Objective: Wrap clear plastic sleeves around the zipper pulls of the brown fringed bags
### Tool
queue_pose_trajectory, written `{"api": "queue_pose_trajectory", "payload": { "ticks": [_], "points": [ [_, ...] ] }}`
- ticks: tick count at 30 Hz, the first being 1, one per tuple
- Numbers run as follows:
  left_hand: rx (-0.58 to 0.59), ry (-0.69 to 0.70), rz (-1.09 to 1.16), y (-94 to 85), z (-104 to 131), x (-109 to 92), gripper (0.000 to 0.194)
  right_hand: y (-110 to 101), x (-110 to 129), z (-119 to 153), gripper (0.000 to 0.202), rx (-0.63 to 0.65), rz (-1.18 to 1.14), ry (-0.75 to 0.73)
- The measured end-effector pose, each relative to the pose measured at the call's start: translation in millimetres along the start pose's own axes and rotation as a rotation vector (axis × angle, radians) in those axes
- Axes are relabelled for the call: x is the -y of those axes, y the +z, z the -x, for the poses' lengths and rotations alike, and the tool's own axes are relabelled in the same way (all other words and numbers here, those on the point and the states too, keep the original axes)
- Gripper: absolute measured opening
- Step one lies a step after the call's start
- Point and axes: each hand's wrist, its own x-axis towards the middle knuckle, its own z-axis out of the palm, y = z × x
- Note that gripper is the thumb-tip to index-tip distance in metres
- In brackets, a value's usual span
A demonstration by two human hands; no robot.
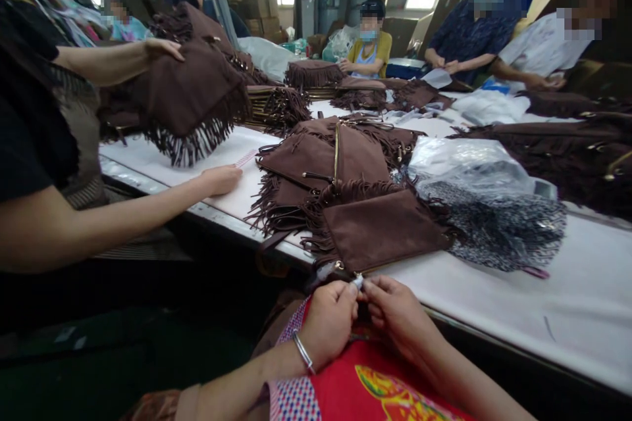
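No text, brand, number or sign can be read anywhere. The narrow pink-and-white strip (247, 158) lying on the white-covered tabletop (582, 289) bears fine marks too small to make out. The yellow-and-green print on the bright red cloth apron (340, 388) shows no legible lettering, and the brown cardboard boxes (259, 6) stand too far off to read.

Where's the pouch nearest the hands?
Head view, centre: the pouch lies at the near table edge, beyond left hand and right hand, left of the patterned bundle.
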Motion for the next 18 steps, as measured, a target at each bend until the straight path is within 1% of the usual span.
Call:
{"api": "queue_pose_trajectory", "payload": {
  "ticks": [2,4,6,7,10,12,15,17,18],
  "points": [
    [-0.021,0.087,-0.107,0.9,3.2,-4.6,0.038,1.2,0.8,7.4,0.035,0.072,-0.12,-0.023],
    [-0.022,0.132,-0.149,2.7,6.0,-9.2,0.039,4.7,1.4,12.6,0.031,0.16,-0.221,-0.013],
    [-0.001,0.115,-0.119,5.2,7.0,-10.4,0.042,9.0,0.5,13.9,0.029,0.212,-0.301,-0.002],
    [0.029,0.078,-0.077,6.3,6.7,-9.4,0.043,11.0,-0.5,13.2,0.029,0.226,-0.333,0.002],
    [0.209,-0.123,0.163,7.3,3.8,-2.4,0.044,14.6,-3.4,8.7,0.027,0.234,-0.408,0.026],
    [0.346,-0.224,0.361,5.2,1.4,1.2,0.043,15.5,-3.3,6.1,0.027,0.203,-0.434,0.05],
    [0.542,-0.287,0.6,-0.4,-1.5,1.8,0.04,16.3,0.4,4.9,0.031,0.15,-0.48,0.071],
    [0.659,-0.321,0.67,-2.9,-3.2,1.1,0.037,17.2,2.7,5.5,0.029,0.152,-0.513,0.052],
    [0.694,-0.333,0.675,-3.3,-4.0,1.2,0.037,17.7,3.2,5.8,0.027,0.165,-0.519,0.034]
  ]
}}
